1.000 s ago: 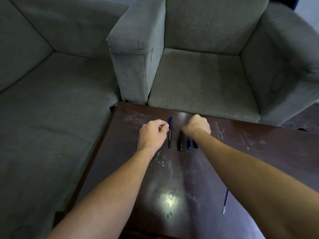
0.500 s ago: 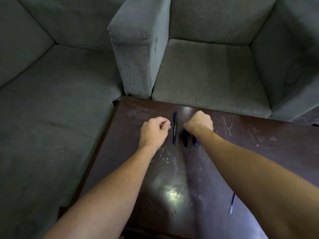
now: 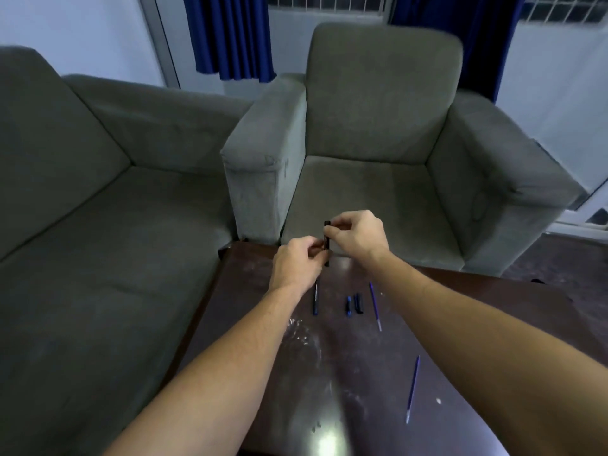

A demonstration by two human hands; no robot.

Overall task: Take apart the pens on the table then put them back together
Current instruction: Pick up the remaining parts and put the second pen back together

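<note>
A dark pen barrel stands upright in the air above the far edge of the dark wooden table. My right hand pinches its upper end and my left hand grips its lower part. On the table below lie a whole dark pen, two short dark caps or end pieces, and a thin blue refill. A second blue refill lies nearer to me on the right.
A grey armchair stands directly behind the table and a grey sofa to the left. Blue curtains hang at the back wall. The tabletop is scratched, with a glare spot near me.
Both hands have lifted off the table, raising one pen barrel between them. The view has tilted up, so the chair back and curtains now show. A refill beside the caps is now uncovered.
</note>
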